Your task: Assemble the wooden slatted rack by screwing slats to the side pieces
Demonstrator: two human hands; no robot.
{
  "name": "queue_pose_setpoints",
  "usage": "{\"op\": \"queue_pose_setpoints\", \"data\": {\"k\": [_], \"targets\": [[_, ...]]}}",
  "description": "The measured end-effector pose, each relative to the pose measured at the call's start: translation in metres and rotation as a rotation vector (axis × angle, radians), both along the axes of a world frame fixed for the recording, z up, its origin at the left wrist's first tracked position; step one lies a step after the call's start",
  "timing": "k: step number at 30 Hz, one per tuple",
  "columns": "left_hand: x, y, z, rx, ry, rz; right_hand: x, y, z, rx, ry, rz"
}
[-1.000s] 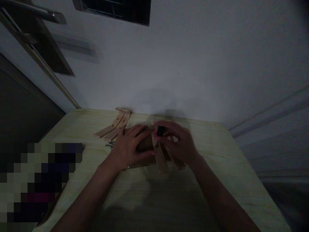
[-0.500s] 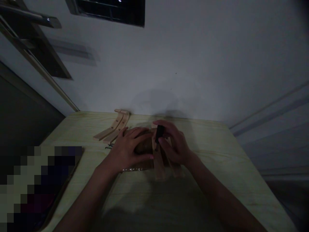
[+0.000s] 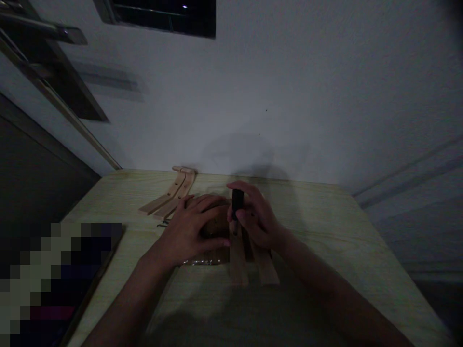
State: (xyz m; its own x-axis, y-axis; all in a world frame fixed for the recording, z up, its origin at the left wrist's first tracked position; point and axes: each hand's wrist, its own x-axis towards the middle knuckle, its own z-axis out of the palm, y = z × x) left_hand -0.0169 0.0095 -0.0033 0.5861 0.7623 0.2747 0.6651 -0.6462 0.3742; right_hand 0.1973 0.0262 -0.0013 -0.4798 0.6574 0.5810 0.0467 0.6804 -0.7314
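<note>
The head camera looks down in dim light at a pale wood-grain table [image 3: 325,241] set against a plain white wall [image 3: 289,96]. The left hand [image 3: 190,226] lies palm down with its fingers spread and flat, gripping nothing. It presses on a rounded brown wooden block [image 3: 214,225] in the middle of the table, and the fingertips reach toward the far right edge of that block. Just right of it, the right hand [image 3: 258,219] is curled around a short, cylindrical black tool [image 3: 237,200], pinching it between thumb and fingers. The tool stands nearly upright with its lower end at the far end of a flat light wooden slat [image 3: 238,258]; it is perhaps a screwdriver, though the gloom hides its tip. That slat runs from between the hands toward the near edge, and a second light wooden slat [image 3: 266,269] lies just beside it on the right, partly under the right wrist. A strip of clear crinkled plastic [image 3: 202,261] shows at the near edge of the block, below the left hand. To the far left, two curved light wooden pieces [image 3: 170,193] lie side by side and touching, near the wall. A few small dark screws [image 3: 162,223] sit between them and the left hand. High on the wall there is a dark window [image 3: 166,14].
</note>
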Motion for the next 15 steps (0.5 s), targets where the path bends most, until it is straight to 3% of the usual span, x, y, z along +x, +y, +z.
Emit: {"op": "queue_pose_setpoints", "data": {"k": [6,11,15], "targets": [[0.001,-0.001,0.002,-0.017,0.015,0.024,-0.002,-0.001,0.003,-0.015,0.022,-0.014],[0.002,-0.001,0.003,-0.030,0.032,0.021,0.001,-0.002,0.025,0.147,-0.083,-0.016],[0.002,-0.001,0.002,-0.016,0.032,0.022,0.008,-0.003,0.040,0.177,-0.140,-0.004]]}}
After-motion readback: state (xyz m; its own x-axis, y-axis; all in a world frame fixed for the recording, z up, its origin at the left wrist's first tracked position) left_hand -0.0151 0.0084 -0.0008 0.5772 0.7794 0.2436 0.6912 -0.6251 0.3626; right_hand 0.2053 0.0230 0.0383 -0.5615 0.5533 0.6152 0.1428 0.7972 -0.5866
